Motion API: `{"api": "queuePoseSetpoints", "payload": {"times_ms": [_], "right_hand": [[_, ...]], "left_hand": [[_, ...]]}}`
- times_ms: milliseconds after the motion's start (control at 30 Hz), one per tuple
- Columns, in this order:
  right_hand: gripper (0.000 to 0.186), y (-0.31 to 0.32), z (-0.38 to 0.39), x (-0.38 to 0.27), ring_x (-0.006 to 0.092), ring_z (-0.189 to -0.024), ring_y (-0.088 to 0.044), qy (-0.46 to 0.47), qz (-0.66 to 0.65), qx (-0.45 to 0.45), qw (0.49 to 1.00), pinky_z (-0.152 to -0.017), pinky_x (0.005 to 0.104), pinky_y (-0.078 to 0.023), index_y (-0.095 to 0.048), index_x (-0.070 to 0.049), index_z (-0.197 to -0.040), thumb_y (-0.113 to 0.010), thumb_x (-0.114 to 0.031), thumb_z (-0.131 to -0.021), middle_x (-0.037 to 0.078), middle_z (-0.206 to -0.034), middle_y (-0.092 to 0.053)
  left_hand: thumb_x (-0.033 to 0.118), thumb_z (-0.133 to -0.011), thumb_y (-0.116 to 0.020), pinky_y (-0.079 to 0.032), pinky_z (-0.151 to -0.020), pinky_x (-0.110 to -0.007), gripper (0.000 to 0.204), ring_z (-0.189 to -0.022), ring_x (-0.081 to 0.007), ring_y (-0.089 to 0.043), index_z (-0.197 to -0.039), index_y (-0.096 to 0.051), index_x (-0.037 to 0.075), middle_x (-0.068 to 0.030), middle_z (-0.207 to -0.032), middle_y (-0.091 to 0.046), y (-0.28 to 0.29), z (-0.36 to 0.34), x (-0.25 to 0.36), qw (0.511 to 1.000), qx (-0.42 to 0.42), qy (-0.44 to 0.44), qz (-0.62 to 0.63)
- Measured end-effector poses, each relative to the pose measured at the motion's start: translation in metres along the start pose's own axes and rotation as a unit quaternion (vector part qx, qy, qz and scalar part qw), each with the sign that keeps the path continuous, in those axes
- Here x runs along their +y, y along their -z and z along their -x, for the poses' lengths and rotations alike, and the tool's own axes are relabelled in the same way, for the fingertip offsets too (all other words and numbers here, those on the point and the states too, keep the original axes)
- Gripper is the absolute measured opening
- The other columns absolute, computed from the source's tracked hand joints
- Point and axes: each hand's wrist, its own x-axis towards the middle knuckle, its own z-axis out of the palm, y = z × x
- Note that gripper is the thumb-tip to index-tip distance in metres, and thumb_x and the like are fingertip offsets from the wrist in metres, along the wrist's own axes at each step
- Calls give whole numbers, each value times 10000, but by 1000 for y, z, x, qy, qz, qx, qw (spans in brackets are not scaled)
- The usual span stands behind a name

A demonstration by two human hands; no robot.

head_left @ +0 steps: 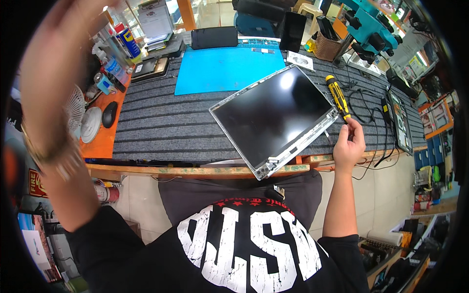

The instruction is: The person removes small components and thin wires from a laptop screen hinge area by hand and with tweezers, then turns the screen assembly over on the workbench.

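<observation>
A laptop display panel (278, 112) with a dark screen and silver frame lies at a slant on the ribbed grey mat, its near corner past the bench edge. My right hand (349, 146) is beside its right corner, thumb and fingers closed at the lower end of a yellow-and-black screwdriver (338, 95). The screwdriver's shaft is hidden at my fingers. High at the left is my raised left hand (51, 68), smeared by motion, a bracelet or watch at its wrist. Its fingers cannot be made out.
A blue work mat (220, 71) lies behind the panel, with a black phone (214, 37) at its far edge. Spray bottles, a mouse (109, 114) and a white fan (74, 108) stand left. Black cables (366, 105), an opened device (400, 122) and a teal microscope (373, 24) are right.
</observation>
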Motion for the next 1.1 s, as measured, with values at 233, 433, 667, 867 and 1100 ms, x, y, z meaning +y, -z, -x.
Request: {"api": "queuePoseSetpoints", "payload": {"times_ms": [233,433,667,867,1100], "right_hand": [[217,2,2,-6,150,-844,-655,-1,40,-25,999,-809,321,-564,-793,35,-1232,-741,-22,-1029,73,-995,-761],[202,2,1,-7,159,-834,-669,17,56,-30,998,-806,325,-570,-791,33,-1217,-748,-27,-1029,79,-999,-771],[174,2,0,-7,167,-829,-661,30,33,-16,999,-791,327,-558,-782,33,-1196,-732,-20,-1038,89,-1001,-754],[177,5,0,-4,138,-893,-656,-2,-26,-24,999,-833,302,-544,-773,40,-1230,-722,-48,-1086,55,-1019,-737],[187,10,-2,-11,104,-944,-650,-44,-90,-57,993,-863,288,-547,-776,24,-1267,-715,-63,-1114,18,-1018,-737]], "left_hand": [[451,-831,-993,-482,-871,-418,494,-932,-279,-656,-1114,-810,90,-36,-1008,-692,-171,196,95,957,-245,-69,137],[249,-790,-1013,-434,-833,-415,361,-891,-239,-606,-1059,-812,118,-9,-963,-636,-229,243,93,981,-125,-60,137],[70,-803,-956,-435,-796,-421,202,-816,-258,-621,-882,-775,111,-13,-868,-668,-227,250,74,984,-71,-48,154],[51,-814,-924,-407,-822,-435,173,-857,-290,-609,-843,-755,74,-66,-887,-657,-184,255,39,989,-92,29,110],[86,-813,-933,-397,-827,-434,182,-882,-286,-603,-865,-760,101,-42,-897,-623,-144,256,-1,989,-131,19,70]]}}
